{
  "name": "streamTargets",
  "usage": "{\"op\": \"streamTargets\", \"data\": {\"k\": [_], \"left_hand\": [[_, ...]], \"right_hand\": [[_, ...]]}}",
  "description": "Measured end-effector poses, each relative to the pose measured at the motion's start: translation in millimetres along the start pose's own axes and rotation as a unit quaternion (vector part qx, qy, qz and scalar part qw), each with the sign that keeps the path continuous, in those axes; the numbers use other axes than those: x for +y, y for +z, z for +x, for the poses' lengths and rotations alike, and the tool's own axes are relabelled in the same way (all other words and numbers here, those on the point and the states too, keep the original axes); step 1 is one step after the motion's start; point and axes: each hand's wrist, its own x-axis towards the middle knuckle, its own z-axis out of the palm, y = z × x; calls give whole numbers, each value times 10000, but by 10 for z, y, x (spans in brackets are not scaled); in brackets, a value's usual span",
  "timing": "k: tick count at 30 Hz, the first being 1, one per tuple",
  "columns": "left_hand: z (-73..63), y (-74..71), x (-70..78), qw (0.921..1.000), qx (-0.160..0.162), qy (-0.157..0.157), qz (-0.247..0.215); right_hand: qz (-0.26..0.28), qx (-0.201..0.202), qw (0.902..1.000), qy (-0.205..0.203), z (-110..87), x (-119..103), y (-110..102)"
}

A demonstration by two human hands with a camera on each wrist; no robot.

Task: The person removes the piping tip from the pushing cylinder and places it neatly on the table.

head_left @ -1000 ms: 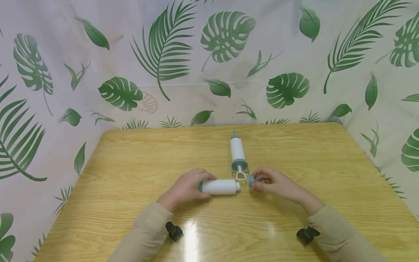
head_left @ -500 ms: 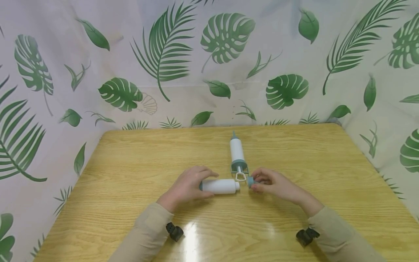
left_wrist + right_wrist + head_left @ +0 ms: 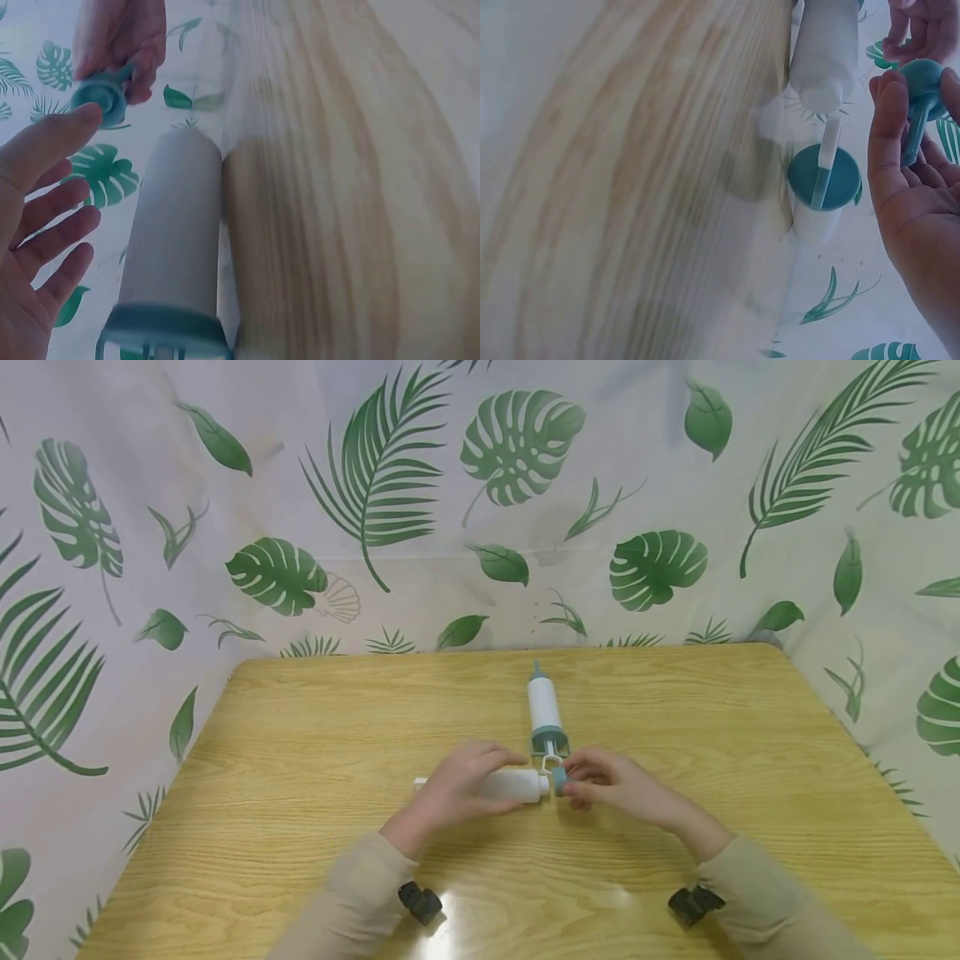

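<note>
My left hand (image 3: 459,787) reaches over a white syringe barrel (image 3: 514,785) lying sideways on the table. In the left wrist view its fingers are spread and relaxed, beside the barrel (image 3: 176,232) rather than wrapped round it. The barrel's teal collar (image 3: 165,322) shows at the lower edge there. To the right, my right hand (image 3: 617,783) pinches a teal nozzle cap (image 3: 559,782) between thumb and fingers. The cap, its narrow spout (image 3: 915,135) pointing back into my palm, is close to the barrel's bare white end (image 3: 544,786).
A second white syringe (image 3: 543,703) with a teal tip and collar lies just behind, its white loop handle (image 3: 552,763) close to the right fingers. The wooden table (image 3: 315,718) meets a leaf-patterned cloth (image 3: 420,593) at its back edge.
The left hand has slid right along the barrel, uncovering the white handle at its left end. My right hand has moved left, bringing the nozzle cap nearer the barrel's end.
</note>
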Motion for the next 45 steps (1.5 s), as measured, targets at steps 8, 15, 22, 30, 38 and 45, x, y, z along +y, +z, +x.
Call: {"op": "streamTargets", "data": {"k": [8, 15, 22, 30, 38, 45], "left_hand": [[79, 142, 133, 9991, 267, 101, -300], [105, 191, 164, 9984, 447, 179, -282], [89, 173, 151, 9980, 469, 37, -434], [54, 80, 113, 9966, 474, -368, -571], [33, 72, 93, 9962, 477, -280, -672], [45, 116, 98, 9944, 594, -152, -861]], "right_hand": [[22, -67, 9999, -126, 56, -67, 88], [-41, -87, 9999, -118, 67, -105, 115], [-112, -82, 9999, -58, 57, -104, 93], [-242, 50, 9997, 14, 26, -71, 26], [-162, 37, 9999, 10, 25, -84, 25], [-93, 32, 9999, -88, 54, -130, 63]]}}
